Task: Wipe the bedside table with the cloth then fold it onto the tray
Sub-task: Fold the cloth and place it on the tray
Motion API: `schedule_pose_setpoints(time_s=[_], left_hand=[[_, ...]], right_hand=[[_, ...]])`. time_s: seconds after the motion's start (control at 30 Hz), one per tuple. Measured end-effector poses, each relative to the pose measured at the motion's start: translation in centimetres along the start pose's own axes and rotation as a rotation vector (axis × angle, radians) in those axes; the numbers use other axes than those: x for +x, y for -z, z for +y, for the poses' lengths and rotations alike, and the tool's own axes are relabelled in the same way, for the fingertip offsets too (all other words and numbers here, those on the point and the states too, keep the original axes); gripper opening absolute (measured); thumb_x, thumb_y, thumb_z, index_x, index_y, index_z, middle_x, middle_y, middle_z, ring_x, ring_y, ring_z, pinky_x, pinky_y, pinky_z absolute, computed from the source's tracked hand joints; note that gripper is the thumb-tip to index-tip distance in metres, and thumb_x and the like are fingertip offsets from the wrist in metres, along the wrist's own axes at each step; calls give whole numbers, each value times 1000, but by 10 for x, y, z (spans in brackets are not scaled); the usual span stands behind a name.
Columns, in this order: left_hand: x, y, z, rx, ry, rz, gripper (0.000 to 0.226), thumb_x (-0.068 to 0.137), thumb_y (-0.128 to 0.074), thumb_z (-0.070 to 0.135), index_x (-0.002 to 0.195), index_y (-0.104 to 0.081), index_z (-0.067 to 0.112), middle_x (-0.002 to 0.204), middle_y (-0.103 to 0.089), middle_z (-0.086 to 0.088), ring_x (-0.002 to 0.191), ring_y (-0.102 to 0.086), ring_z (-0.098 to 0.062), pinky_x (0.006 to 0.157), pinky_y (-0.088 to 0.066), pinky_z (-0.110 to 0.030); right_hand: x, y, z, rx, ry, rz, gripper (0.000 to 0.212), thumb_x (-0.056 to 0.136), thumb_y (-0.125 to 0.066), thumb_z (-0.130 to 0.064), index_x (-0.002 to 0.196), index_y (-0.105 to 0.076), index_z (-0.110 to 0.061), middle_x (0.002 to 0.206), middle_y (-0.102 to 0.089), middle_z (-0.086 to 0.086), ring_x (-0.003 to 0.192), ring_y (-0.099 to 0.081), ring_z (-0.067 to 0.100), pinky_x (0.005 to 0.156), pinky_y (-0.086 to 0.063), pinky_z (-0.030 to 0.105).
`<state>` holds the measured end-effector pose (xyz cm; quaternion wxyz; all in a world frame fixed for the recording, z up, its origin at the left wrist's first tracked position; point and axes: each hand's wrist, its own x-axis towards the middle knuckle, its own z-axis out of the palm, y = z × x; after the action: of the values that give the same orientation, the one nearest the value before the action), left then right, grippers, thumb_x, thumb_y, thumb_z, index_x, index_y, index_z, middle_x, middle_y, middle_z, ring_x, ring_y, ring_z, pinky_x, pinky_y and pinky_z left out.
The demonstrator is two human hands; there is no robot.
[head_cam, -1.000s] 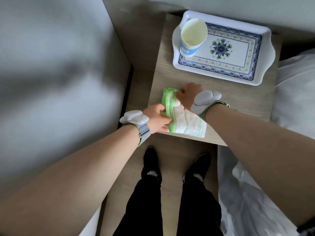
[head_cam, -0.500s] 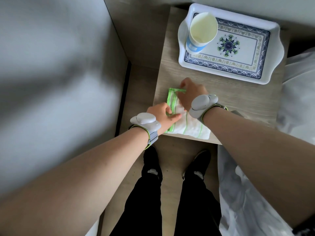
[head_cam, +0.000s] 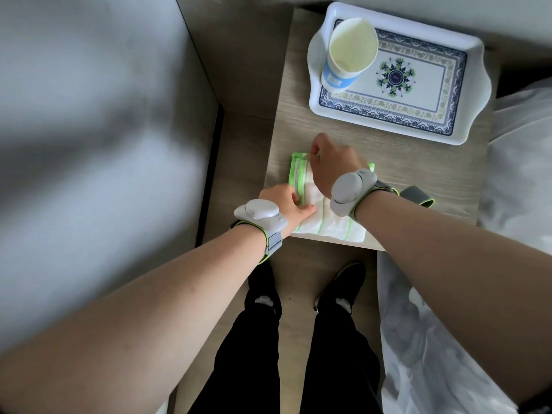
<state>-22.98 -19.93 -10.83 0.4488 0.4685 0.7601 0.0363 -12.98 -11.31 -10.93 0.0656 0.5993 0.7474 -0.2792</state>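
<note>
A white cloth with green stripes (head_cam: 331, 224) lies partly folded at the near left corner of the wooden bedside table (head_cam: 397, 162). My left hand (head_cam: 288, 204) pinches the cloth's left edge near the front. My right hand (head_cam: 331, 162) pinches the cloth's far edge and covers its middle. The white tray with a blue patterned border (head_cam: 442, 94) sits at the far side of the table, apart from the cloth.
A paper cup (head_cam: 348, 55) stands on the tray's left end. White bedding (head_cam: 519, 162) borders the table on the right, a grey wall (head_cam: 89, 130) on the left. My legs and dark shoes (head_cam: 298, 294) stand on the floor before the table.
The cloth has been folded narrower, and my right hand has moved to its far edge. My left hand shifted slightly along the left edge. The view moved closer.
</note>
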Motion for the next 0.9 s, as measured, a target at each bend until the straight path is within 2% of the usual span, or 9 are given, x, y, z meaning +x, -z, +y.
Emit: schedule_pose_setpoints(time_s=[0.1,0.23,0.47,0.67,0.83,0.9], left_hand=[[0,1,1,-31,85,-7,51,75,-67,48,109,-55,12,104,-64,-6,96,-60,-26,78,-47,-32],[0,5,0,-28,94,-115,33,87,-56,36,102,-57,6,106,-63,-13,91,-64,-32,81,-55,-40],[2,6,-1,1,108,-116,30,90,-50,28,105,-53,2,109,-63,-17,91,-66,-36,83,-54,-43],[9,6,-5,20,102,-75,21,81,-54,24,94,-53,8,98,-64,-13,78,-65,-30,75,-57,-42],[19,0,-1,5,153,117,57,75,-65,40,117,-43,8,117,-53,-11,102,-57,-33,81,-47,-41],[24,0,2,66,209,89,58,76,-62,51,111,-45,7,105,-56,-8,97,-59,-31,78,-48,-40]], right_hand=[[-1,-1,-2,21,14,26,13,92,-40,-32,95,-45,-20,69,-56,4,61,-53,31,53,-36,29],[1,-4,-3,47,27,13,14,93,-41,-33,97,-45,-20,70,-58,4,59,-52,29,51,-35,28],[8,-15,-9,49,21,-4,12,93,-40,-30,96,-45,-20,70,-61,6,55,-51,27,46,-31,24],[5,-12,-7,71,33,-68,29,92,-39,-25,119,-47,-30,88,-68,9,74,-61,31,65,-50,34],[-5,4,6,92,-126,96,26,88,-40,-13,113,-43,-20,90,-60,7,71,-49,29,61,-35,32],[-12,9,16,104,-203,137,27,84,-43,-11,109,-43,-18,107,-56,6,79,-52,30,65,-36,33]])
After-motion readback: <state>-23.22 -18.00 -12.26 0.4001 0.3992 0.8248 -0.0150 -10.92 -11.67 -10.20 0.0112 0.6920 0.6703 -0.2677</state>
